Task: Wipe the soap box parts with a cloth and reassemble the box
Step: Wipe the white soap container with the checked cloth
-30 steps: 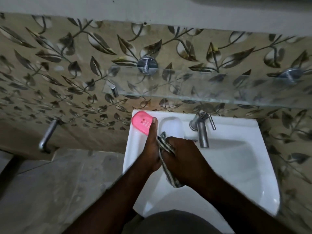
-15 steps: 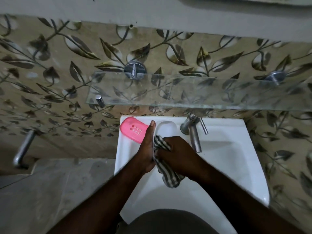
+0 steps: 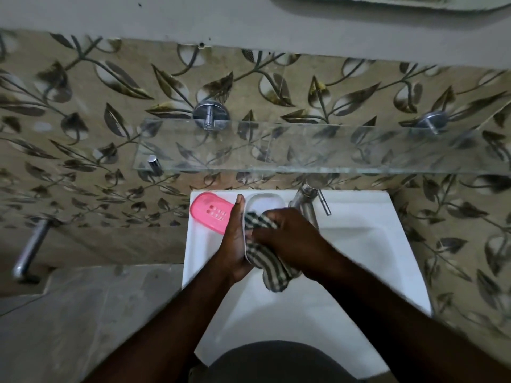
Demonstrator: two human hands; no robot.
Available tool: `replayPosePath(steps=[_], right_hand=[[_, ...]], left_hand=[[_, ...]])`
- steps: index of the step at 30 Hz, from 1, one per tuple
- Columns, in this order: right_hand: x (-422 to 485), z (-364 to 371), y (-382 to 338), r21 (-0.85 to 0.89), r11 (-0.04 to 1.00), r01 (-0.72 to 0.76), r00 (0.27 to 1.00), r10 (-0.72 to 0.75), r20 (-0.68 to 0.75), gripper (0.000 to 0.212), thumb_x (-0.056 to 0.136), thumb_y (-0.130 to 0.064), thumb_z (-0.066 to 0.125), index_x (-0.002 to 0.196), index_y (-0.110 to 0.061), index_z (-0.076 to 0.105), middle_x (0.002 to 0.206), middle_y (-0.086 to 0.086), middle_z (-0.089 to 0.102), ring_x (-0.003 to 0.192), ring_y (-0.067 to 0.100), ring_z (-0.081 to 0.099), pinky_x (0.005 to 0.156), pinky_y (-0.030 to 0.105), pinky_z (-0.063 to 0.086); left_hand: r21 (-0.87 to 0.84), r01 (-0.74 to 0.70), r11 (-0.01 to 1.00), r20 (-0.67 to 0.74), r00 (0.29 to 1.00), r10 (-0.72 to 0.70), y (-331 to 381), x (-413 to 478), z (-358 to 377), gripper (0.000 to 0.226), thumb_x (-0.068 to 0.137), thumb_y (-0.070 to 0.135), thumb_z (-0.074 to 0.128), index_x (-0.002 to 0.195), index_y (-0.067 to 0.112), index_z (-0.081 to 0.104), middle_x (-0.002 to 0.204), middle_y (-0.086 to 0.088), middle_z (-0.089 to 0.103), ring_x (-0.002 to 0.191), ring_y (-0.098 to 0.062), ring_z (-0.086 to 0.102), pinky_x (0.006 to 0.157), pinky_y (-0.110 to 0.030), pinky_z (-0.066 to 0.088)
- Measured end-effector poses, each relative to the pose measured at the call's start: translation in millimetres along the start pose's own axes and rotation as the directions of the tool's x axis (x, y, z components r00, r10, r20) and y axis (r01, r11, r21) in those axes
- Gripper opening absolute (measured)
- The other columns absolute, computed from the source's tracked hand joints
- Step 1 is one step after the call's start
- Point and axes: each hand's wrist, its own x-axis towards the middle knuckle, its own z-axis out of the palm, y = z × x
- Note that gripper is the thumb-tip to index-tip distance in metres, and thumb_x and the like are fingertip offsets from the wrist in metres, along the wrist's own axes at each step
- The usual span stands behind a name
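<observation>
Still the left hand (image 3: 235, 241) grips the white tray (image 3: 264, 204) while the right hand (image 3: 287, 239) keeps the cloth (image 3: 266, 258) bunched.

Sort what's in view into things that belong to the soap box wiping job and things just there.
Job:
white box part, held by left hand
striped cloth, in right hand
pink tray, on the sink rim

Just there:
sink
tap
glass shelf
wall rail

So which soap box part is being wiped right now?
The white part, held in the left hand with the striped cloth in it. The pink part lies untouched on the sink's corner.
</observation>
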Motion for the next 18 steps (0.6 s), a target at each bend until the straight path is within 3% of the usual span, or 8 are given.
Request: replayPosePath(steps=[2, 4, 7, 10, 13, 15, 16, 18], right_hand=[[3, -3, -13, 0.131, 0.99, 0.042, 0.991, -0.025, -0.13, 0.015, 0.079, -0.016, 0.068, 0.073, -0.003, 0.066, 0.068, 0.011, 0.07, 0.063, 0.021, 0.066, 0.061, 0.04, 0.054], [-1, 3, -22, 0.104, 0.988, 0.114, 0.974, -0.091, -0.209, 0.014, 0.079, -0.015, 0.069, 0.071, -0.004, 0.065, 0.067, 0.013, 0.069, 0.061, 0.018, 0.064, 0.059, 0.038, 0.054], [-13, 12, -18, -0.108, 0.984, 0.139, 0.988, -0.145, -0.046, 0.024, 0.077, -0.011, 0.068, 0.061, -0.001, 0.053, 0.054, 0.008, 0.052, 0.051, 0.013, 0.048, 0.05, 0.036, 0.041], [-18, 6, -16, -0.13, 0.985, 0.11, 0.99, -0.097, 0.106, 0.024, 0.073, -0.011, 0.067, 0.061, 0.002, 0.052, 0.055, 0.01, 0.051, 0.052, 0.015, 0.049, 0.049, 0.039, 0.044], [-18, -1, -34, 0.107, 0.991, 0.081, 0.997, -0.08, -0.006, 0.023, 0.08, -0.015, 0.068, 0.065, 0.0, 0.059, 0.059, 0.009, 0.06, 0.056, 0.014, 0.058, 0.054, 0.032, 0.045], [-19, 0, -48, 0.299, 0.951, 0.081, 0.993, -0.052, -0.103, 0.023, 0.087, -0.022, 0.065, 0.072, -0.004, 0.066, 0.068, 0.009, 0.068, 0.064, 0.015, 0.064, 0.061, 0.031, 0.051], [-22, 3, -52, 0.323, 0.941, 0.098, 0.989, -0.056, -0.137, 0.026, 0.089, -0.024, 0.063, 0.071, -0.006, 0.066, 0.067, 0.007, 0.068, 0.064, 0.014, 0.064, 0.061, 0.031, 0.051], [-26, 10, -47, 0.129, 0.978, 0.164, 0.974, -0.14, -0.175, 0.033, 0.092, -0.024, 0.059, 0.062, -0.01, 0.057, 0.058, 0.001, 0.059, 0.056, 0.01, 0.056, 0.056, 0.029, 0.046]], left_hand=[[-0.029, -0.052, 0.998, -0.034, 0.998, 0.051, -2, -2, 8, 0.071, 0.086, 0.064, 0.042, 0.113, 0.005, 0.068, 0.112, -0.02, 0.068, 0.104, -0.029, 0.067, 0.084, -0.038, 0.055], [-0.063, -0.095, 0.993, -0.039, 0.995, 0.093, 2, -5, 12, 0.064, 0.083, 0.064, 0.046, 0.103, 0.009, 0.072, 0.105, -0.017, 0.071, 0.099, -0.027, 0.069, 0.082, -0.036, 0.055], [-0.082, -0.111, 0.99, 0.044, 0.992, 0.115, 10, -12, 5, 0.069, 0.074, 0.068, 0.045, 0.084, 0.008, 0.077, 0.084, -0.015, 0.074, 0.079, -0.023, 0.072, 0.072, -0.031, 0.058], [-0.051, -0.122, 0.991, 0.073, 0.989, 0.125, 13, -19, 4, 0.068, 0.072, 0.066, 0.042, 0.086, 0.011, 0.08, 0.087, -0.014, 0.075, 0.079, -0.02, 0.073, 0.076, -0.031, 0.058], [-0.065, -0.172, 0.983, 0.042, 0.984, 0.175, 13, -23, 17, 0.065, 0.077, 0.06, 0.041, 0.1, 0.009, 0.076, 0.094, -0.017, 0.074, 0.085, -0.024, 0.073, 0.074, -0.033, 0.06], [-0.112, -0.197, 0.974, 0.013, 0.98, 0.199, 11, -22, 24, 0.057, 0.083, 0.054, 0.04, 0.093, 0.011, 0.077, 0.092, -0.014, 0.075, 0.085, -0.021, 0.073, 0.069, -0.031, 0.059], [-0.133, -0.203, 0.97, 0.028, 0.978, 0.208, 12, -22, 26, 0.056, 0.087, 0.053, 0.039, 0.088, 0.013, 0.078, 0.089, -0.01, 0.074, 0.084, -0.019, 0.072, 0.07, -0.029, 0.057], [-0.158, -0.211, 0.965, 0.029, 0.976, 0.218, 16, -22, 22, 0.059, 0.088, 0.06, 0.041, 0.079, 0.014, 0.077, 0.076, -0.007, 0.072, 0.074, -0.016, 0.07, 0.069, -0.027, 0.055]])
